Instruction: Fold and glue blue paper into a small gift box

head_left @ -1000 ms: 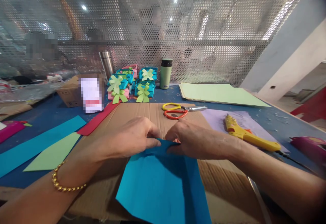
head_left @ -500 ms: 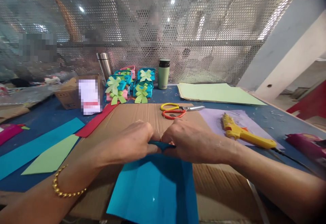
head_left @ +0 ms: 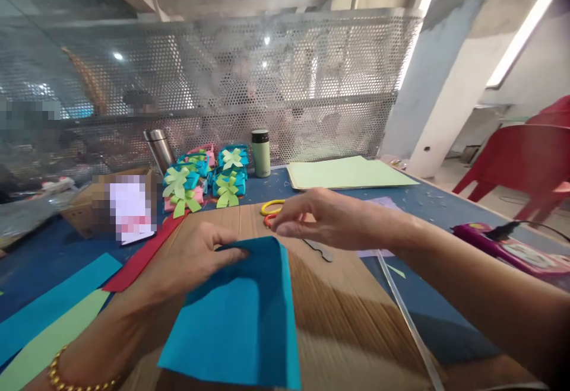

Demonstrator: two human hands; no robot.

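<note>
A blue paper sheet lies on a brown cardboard mat in front of me. My left hand pinches the sheet's far left corner, thumb on top. My right hand hovers off the paper, fingers stretched out to the left and holding nothing. It hangs just above the scissors, whose yellow and orange handles show under the fingertips and whose blade pokes out below the palm.
Several blue and pink paper boxes with green bows stand at the back, between a steel flask and a green flask. Pale green sheets lie back right, a pink glue gun right, paper strips left, a red chair beyond.
My right hand has let go of the blue paper and lifted over the scissors. My left hand still pinches the sheet. The view has tilted up and turned to the right.
</note>
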